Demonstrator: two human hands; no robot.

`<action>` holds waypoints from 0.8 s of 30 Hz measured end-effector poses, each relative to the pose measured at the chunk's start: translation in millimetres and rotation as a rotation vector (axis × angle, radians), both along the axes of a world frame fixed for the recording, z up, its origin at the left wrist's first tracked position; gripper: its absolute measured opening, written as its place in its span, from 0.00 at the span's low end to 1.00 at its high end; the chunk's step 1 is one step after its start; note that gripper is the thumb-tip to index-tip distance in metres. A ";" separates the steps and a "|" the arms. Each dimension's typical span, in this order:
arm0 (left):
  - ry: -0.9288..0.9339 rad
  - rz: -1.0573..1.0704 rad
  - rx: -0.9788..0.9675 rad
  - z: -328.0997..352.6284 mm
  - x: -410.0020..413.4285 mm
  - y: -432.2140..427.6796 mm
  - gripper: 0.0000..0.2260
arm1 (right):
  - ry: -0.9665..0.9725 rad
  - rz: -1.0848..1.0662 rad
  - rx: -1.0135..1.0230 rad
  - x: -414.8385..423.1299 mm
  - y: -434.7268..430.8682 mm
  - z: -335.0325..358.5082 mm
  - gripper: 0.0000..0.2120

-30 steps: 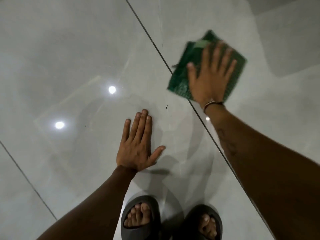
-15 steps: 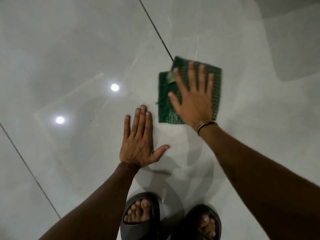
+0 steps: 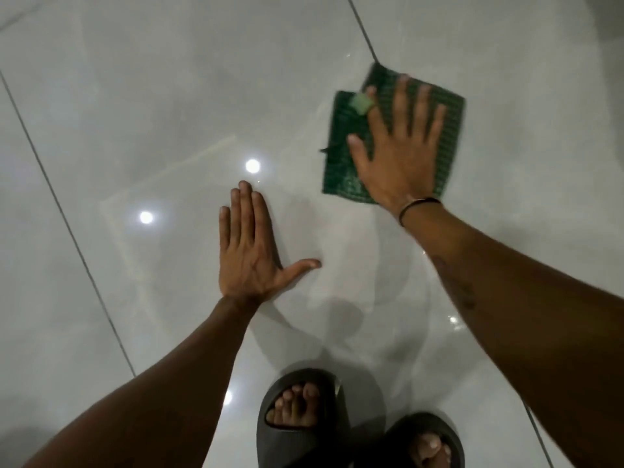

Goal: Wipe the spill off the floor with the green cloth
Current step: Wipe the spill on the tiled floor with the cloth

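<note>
Here, a folded green cloth [image 3: 341, 163] with a waffle-like weave lies flat on the glossy pale-grey tiled floor [image 3: 169, 96], in the upper right of the head view. A pale green tag [image 3: 362, 103] sits near its far left corner. The right hand [image 3: 398, 157] presses down on the cloth, palm flat, fingers [image 3: 401, 103] spread wide and straight, not gripping or bunching the fabric. The fingertips reach almost to the cloth's far edge; the heel of the hand covers its near edge. The thumb lies across the cloth's left half. A thin dark bracelet [image 3: 418, 206] circles the right wrist.

A dark grout line [image 3: 363, 32] runs away from the cloth's far corner. Bare tile lies open all around the cloth.

The left hand [image 3: 250, 251] rests flat on the floor, well apart from the cloth and nearer the person, fingers together and straight, thumb stretched out to the right, holding nothing.

At the bottom edge, two feet in dark slide sandals [image 3: 297, 434] stand on the tile. Round ceiling lights [image 3: 252, 166] reflect off the floor left of the cloth.
</note>
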State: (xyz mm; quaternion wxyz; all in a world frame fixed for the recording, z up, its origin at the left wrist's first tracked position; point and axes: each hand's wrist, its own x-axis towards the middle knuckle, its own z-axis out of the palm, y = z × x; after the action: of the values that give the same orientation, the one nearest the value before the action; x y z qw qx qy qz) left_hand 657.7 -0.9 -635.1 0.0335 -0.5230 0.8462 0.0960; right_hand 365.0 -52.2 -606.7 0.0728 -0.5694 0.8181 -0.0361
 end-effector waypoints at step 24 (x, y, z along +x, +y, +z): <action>-0.041 -0.162 -0.044 -6.4 -10.7 22.3 0.67 | 0.018 0.417 0.122 -14.4 141.1 -19.9 0.40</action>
State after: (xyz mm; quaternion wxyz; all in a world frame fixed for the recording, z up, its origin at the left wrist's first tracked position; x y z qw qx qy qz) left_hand 647.0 21.4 -641.5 0.0467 -0.4554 0.8868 0.0635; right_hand 350.6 88.9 -626.6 0.1057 -0.7211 0.6839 0.0343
